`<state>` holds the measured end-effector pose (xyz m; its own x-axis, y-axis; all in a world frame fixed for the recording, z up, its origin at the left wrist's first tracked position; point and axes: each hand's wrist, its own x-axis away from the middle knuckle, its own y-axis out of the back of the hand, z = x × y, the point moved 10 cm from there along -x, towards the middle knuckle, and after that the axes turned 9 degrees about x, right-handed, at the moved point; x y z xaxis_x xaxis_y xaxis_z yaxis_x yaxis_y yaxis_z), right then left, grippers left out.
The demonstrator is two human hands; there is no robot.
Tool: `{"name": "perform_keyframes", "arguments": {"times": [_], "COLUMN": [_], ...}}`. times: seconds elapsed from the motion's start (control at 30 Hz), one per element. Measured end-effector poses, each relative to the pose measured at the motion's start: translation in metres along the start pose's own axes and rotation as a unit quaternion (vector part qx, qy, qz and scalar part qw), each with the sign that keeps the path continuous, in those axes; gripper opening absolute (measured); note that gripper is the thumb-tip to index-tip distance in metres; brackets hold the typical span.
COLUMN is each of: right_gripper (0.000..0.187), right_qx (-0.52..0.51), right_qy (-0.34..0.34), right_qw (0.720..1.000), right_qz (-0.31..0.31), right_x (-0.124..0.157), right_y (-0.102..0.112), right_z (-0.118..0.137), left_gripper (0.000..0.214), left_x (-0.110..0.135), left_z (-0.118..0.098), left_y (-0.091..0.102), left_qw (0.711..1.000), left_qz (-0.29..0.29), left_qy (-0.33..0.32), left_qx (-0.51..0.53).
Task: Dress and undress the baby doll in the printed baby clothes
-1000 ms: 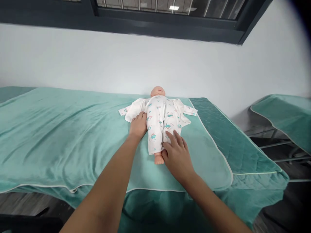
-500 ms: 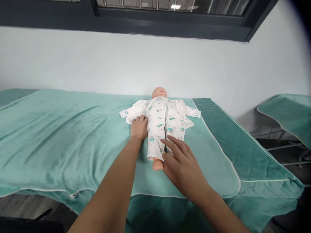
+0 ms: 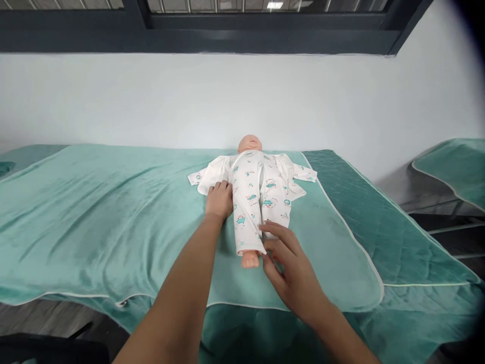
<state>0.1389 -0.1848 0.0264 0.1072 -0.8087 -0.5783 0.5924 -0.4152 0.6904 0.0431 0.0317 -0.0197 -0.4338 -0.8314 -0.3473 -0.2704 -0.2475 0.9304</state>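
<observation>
A baby doll lies on its back, head toward the wall, in a white printed shirt spread open at both sides and white printed pants. One bare foot sticks out of the pant leg on the left; the other foot is hidden behind my right hand. My left hand is against the doll's left-side hip, over the shirt's edge, its fingers bent and their tips out of sight. With thumb and forefinger, my right hand pinches the corner of the pant hem by the bare foot, its other fingers apart.
Under the doll, a light green blanket with white piping covers a darker green quilted bed. A white wall and a dark window frame stand behind. At the right is another green-covered surface.
The view has shifted slightly. The pant hem corner is now drawn rightward to a point at my right thumb and forefinger. My left hand stays by the hip.
</observation>
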Motion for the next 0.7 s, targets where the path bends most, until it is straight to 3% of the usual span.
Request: {"name": "perform_keyframes", "arguments": {"times": [0.27, 0.43, 0.7], "right_gripper": [0.017, 0.017, 0.023], "right_qx": [0.01, -0.009, 0.019], "right_qy": [-0.017, -0.047, -0.004], "right_qw": [0.999, 0.999, 0.997], "right_qz": [0.032, 0.026, 0.079], "right_x": [0.012, 0.013, -0.003], "right_y": [-0.011, -0.006, -0.015], "right_z": [-0.001, -0.001, 0.019], "left_gripper": [0.024, 0.025, 0.025], "left_x": [-0.003, -0.004, -0.005], "left_z": [0.007, 0.007, 0.01], "left_y": [-0.002, -0.002, -0.004], "left_qw": [0.999, 0.999, 0.999], "left_qz": [-0.021, -0.02, -0.009], "left_qy": [0.026, 0.029, 0.039], "left_qx": [0.016, 0.016, 0.015]}}
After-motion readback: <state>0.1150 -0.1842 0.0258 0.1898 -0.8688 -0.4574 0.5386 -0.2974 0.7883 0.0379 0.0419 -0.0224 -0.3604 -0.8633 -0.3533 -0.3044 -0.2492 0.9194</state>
